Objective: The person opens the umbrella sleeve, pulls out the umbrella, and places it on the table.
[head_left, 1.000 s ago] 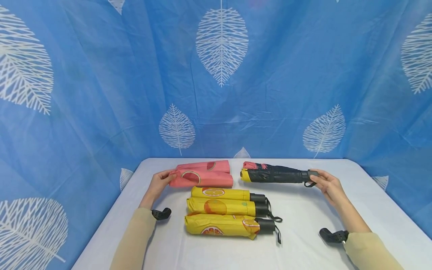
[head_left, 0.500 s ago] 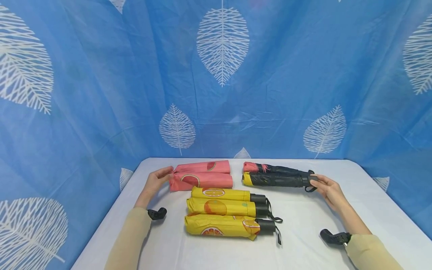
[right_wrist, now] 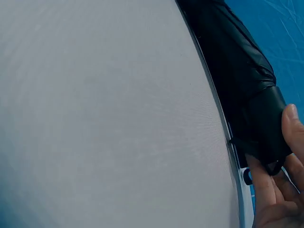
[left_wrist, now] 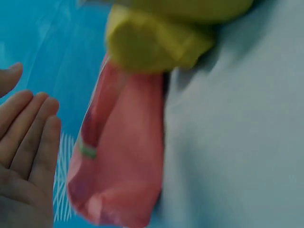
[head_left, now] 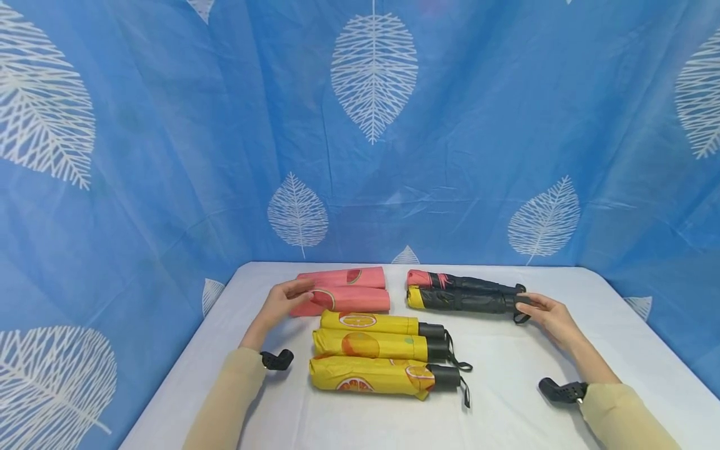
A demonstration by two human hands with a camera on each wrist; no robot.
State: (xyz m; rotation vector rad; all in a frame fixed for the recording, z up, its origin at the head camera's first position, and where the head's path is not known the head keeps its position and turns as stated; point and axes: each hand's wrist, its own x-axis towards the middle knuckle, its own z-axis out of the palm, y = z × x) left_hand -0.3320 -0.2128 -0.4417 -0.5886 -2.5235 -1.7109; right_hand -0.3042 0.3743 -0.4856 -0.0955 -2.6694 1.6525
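Two pink watermelon-print umbrella sleeves lie side by side at the back left, a far one (head_left: 337,277) and a near one (head_left: 360,300), with no handles showing. My left hand (head_left: 285,301) is over the left end of the near sleeve in the head view; the left wrist view shows its fingers (left_wrist: 28,137) straight, nothing held. At the back right, my right hand (head_left: 554,319) grips the handle end of a black folded umbrella (head_left: 467,299) with a yellow tip, thumb and fingers around the handle (right_wrist: 268,123). Beside it lies another black umbrella (head_left: 472,283) with a pink tip.
Three yellow citrus-print umbrellas, a far one (head_left: 388,322), a middle one (head_left: 394,346) and a near one (head_left: 388,376), lie in front of the sleeves, black handles to the right. The white table (head_left: 495,412) meets a blue leaf-print curtain (head_left: 461,125) behind.
My left hand let go of the near pink sleeve, drew back left, then moved right over its end. My right hand has brought the yellow-tipped umbrella slightly lower and nearer.
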